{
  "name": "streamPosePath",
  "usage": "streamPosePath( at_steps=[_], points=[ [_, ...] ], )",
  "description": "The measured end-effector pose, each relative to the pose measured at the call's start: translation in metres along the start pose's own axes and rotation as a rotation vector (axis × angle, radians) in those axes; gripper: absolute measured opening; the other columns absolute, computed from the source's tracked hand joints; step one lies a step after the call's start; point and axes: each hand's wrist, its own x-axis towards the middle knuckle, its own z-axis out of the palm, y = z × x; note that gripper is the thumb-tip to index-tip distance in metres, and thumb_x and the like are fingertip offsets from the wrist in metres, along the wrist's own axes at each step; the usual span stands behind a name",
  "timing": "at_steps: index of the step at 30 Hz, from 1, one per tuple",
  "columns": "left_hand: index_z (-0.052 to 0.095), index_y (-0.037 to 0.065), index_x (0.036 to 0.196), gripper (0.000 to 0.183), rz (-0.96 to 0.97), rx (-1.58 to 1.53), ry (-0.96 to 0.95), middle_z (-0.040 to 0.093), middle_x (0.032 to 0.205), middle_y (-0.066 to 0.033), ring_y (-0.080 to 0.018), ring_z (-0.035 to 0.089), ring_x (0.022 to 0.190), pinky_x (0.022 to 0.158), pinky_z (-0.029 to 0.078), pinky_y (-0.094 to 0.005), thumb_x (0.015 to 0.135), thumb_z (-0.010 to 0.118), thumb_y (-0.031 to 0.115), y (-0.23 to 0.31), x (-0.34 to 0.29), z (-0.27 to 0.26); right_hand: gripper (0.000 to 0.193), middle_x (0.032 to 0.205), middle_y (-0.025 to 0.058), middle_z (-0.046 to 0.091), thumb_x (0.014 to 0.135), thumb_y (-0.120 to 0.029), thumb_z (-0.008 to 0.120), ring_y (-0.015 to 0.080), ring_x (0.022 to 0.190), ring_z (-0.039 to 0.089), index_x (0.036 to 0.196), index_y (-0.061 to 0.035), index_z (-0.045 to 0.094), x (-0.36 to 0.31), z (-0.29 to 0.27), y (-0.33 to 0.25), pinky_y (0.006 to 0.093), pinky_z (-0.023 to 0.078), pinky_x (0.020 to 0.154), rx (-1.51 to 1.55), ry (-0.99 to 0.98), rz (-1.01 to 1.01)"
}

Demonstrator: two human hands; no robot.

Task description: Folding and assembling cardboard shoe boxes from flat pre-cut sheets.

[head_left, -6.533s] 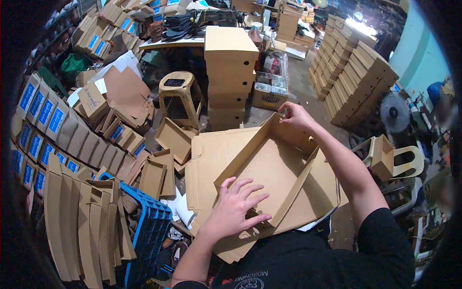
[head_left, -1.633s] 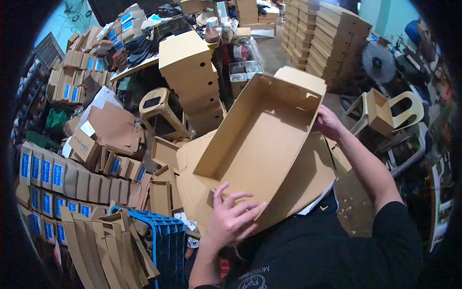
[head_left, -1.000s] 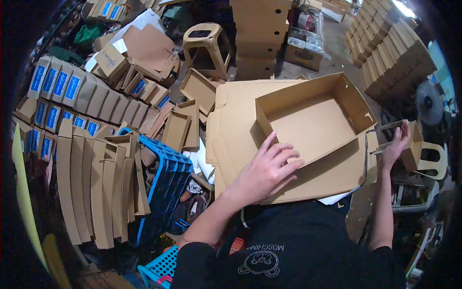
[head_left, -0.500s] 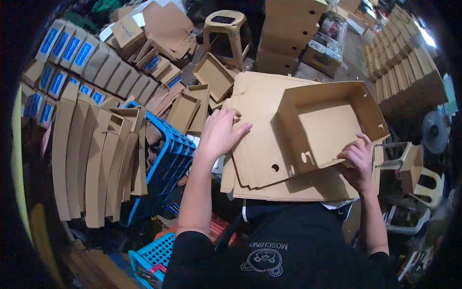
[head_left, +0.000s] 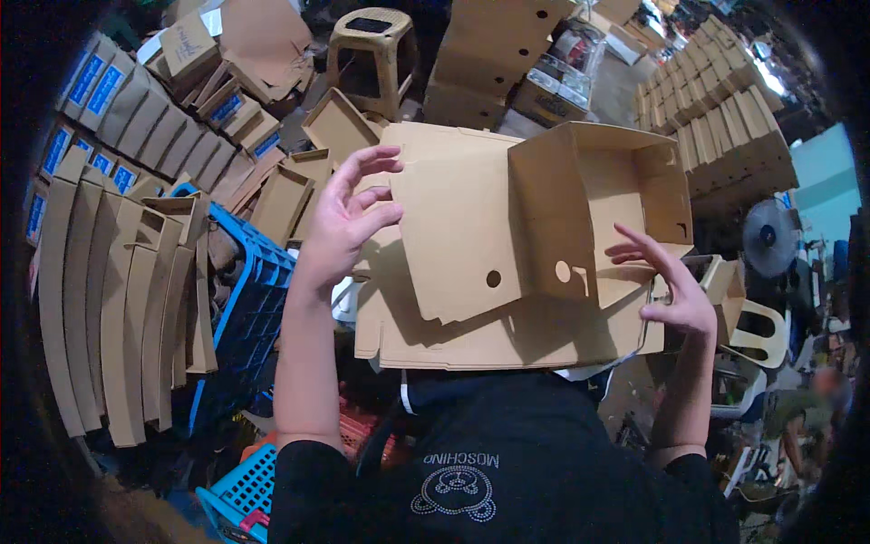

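A partly folded brown cardboard box (head_left: 625, 186) rests on flat cardboard sheets (head_left: 435, 349) over my lap. Its tray part stands up on the right, and a wide lid panel (head_left: 458, 199) with a round hole spreads to the left. At the panel's left edge is my left hand (head_left: 349, 213), its fingers curved and thumb apart, fingertips close against the edge. My right hand (head_left: 671, 286) is spread at the tray's near right corner, fingers above the near wall and thumb lower down. Neither hand visibly grips the cardboard.
Folded cardboard pieces (head_left: 122, 308) stand in a row by a blue crate (head_left: 240, 308) on the left. Behind are open trays (head_left: 281, 199), a plastic stool (head_left: 372, 54) and tall box stacks (head_left: 489, 63). A fan (head_left: 768, 238) and a pale chair (head_left: 761, 331) are at right.
The lid panel has lifted and tilted on the sheets, and the tray has turned. My left hand has moved off the panel to its edge; my right fingers have spread. The whole view has shifted.
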Motion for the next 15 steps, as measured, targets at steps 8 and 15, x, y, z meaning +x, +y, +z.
streamPosePath(
  at_steps=[8,15],
  points=[
    [0.047,0.000,0.146,0.068,0.078,0.033,0.025,0.056,0.136,-0.0147,-0.0216,0.064,0.117,0.099,0.053,-0.0317,0.085,0.076,0.003,-0.003,-0.008,0.012,0.047,0.127,0.0092,0.067,0.107,-0.024,0.059,0.0146,0.111,0.064,0.149,-0.0036,0.050,0.067,0.034,-0.022,0.0308,0.053,0.092,0.384,0.326,0.079],
    [0.051,0.002,0.143,0.063,0.155,0.077,0.002,0.056,0.136,-0.0119,-0.0195,0.056,0.126,0.106,0.049,-0.0342,0.085,0.073,-0.003,0.002,-0.009,0.016,0.050,0.121,0.0071,0.068,0.099,-0.013,0.071,0.0129,0.111,0.064,0.146,-0.0063,0.054,0.088,0.041,-0.023,0.0300,0.052,0.095,0.369,0.456,0.000]
  ],
)
